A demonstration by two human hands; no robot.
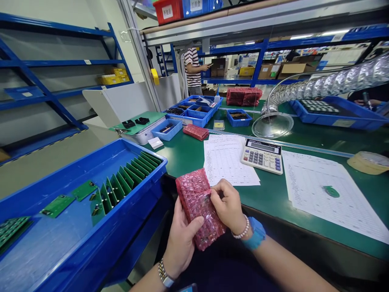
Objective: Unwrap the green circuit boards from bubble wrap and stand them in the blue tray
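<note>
Two hands hold a red bubble bag (194, 198) just in front of the edge of a green table (179, 162). The left hand (181, 243) cups the bag from below, and the right hand (227, 205) pinches it near the middle. Both grips are closed on the bag, not apart. Something dark seems to sit inside, but the wrap hides it, so I cannot tell what it is. To the left of the bag is a blue tray (75, 178), with green boards (121, 180) standing in a row and more green boards (57, 206) lying flat. Past the bag lie a paper sheet (227, 158), a calculator (261, 155), and a small red bag (196, 132). The wrap looks slick, so the bag could slip if one hand goes loose. If it slid to the left, it could hit the row of boards and knock them over like a line of cards, and the small parts on them could bend. If it dropped straight down, it could fall past the table edge. A hard tug could also rip the wrap and let what is inside fall out.
</note>
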